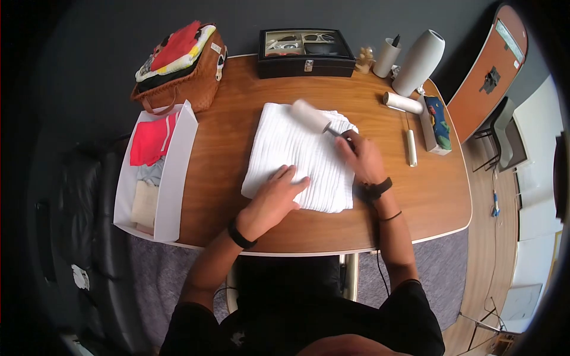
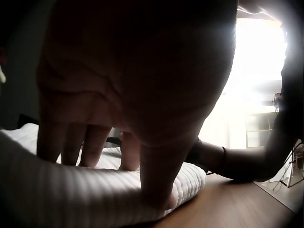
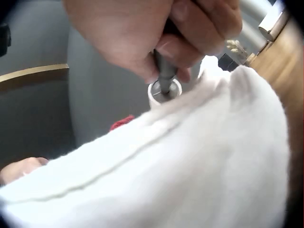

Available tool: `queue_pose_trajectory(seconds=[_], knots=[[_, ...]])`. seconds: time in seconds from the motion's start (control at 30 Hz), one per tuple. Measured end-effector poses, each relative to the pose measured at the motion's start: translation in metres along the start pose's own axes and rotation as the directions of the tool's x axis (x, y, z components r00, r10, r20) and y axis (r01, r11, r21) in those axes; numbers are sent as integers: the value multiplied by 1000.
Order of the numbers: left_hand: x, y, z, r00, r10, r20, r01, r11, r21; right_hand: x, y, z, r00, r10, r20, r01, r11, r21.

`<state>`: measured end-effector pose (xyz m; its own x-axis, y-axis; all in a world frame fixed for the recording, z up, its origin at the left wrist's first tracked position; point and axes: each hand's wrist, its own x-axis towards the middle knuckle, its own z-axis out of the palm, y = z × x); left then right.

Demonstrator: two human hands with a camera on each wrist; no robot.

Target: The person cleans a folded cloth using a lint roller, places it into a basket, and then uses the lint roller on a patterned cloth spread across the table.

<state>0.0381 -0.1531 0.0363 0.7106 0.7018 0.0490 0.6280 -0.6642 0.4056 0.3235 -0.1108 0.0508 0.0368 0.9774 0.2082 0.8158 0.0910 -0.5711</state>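
Note:
A folded white ribbed garment (image 1: 297, 157) lies in the middle of the wooden table (image 1: 427, 196). My left hand (image 1: 279, 193) presses flat on its near edge with straight fingers (image 2: 71, 142) spread over the cloth (image 2: 71, 190). My right hand (image 1: 359, 155) grips the grey handle (image 3: 164, 71) of a lint roller (image 1: 312, 115), whose white roll rests on the garment's far right part. In the right wrist view the white cloth (image 3: 190, 166) fills the lower frame beneath the fingers (image 3: 142, 33).
A white bin (image 1: 178, 178) of folded clothes hangs off the table's left edge, with a woven bag (image 1: 190, 74) of clothes behind it. At the back stand a black glasses case (image 1: 306, 53), a grey vase (image 1: 418, 62), a spare roll (image 1: 402, 102) and a box (image 1: 436, 124).

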Motion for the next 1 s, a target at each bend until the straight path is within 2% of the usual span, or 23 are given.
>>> queue_pose_trajectory(seconds=[0.03,0.07,0.13,0.2,0.3,0.33,0.4,0.47,0.53,0.6,0.67,0.73,0.8,0.83,0.97,1.0], knots=[[1,1,-2,1000,-8,-3,8,1000,-3,-2,-4,-2,992,-73,100,62,993,101],[2,3,-4,1000,-12,-3,12,1000,6,-4,-5,2,991,-77,111,65,993,103],[-2,9,0,999,-32,8,32,999,8,-9,-10,13,927,-288,241,214,933,290],[1,9,10,996,-94,7,93,995,46,-10,-15,19,915,-297,274,228,939,256],[-2,19,20,989,-147,-32,149,984,96,-5,-8,32,964,-206,166,157,951,266],[-3,24,21,982,-183,-50,188,977,106,-4,-7,35,961,-212,177,160,950,267],[-5,29,27,974,-221,-59,224,973,58,-4,-9,42,983,-183,-12,180,952,246],[-7,41,27,952,-297,-68,304,937,169,-2,-1,45,981,-190,41,172,949,264],[-8,46,36,934,-339,-113,356,912,204,-2,9,54,942,-314,117,235,867,440],[-12,48,48,919,-362,-158,393,882,261,-2,11,52,912,-369,177,236,828,508],[-11,46,61,916,-345,-207,397,857,329,-5,16,50,883,-336,326,128,843,523],[-13,51,60,917,-339,-213,395,852,345,-3,6,50,899,-303,317,134,879,458],[-14,57,57,902,-382,-202,431,829,357,-3,-8,50,964,-245,102,218,950,225],[-15,58,57,908,-371,-196,419,832,364,-3,-11,52,975,-220,42,204,951,230],[-14,58,56,905,-378,-194,424,827,369,-1,1,54,983,-179,48,155,935,320],[-15,58,57,904,-382,-190,426,830,359,-2,0,48,956,-260,137,207,927,314]])
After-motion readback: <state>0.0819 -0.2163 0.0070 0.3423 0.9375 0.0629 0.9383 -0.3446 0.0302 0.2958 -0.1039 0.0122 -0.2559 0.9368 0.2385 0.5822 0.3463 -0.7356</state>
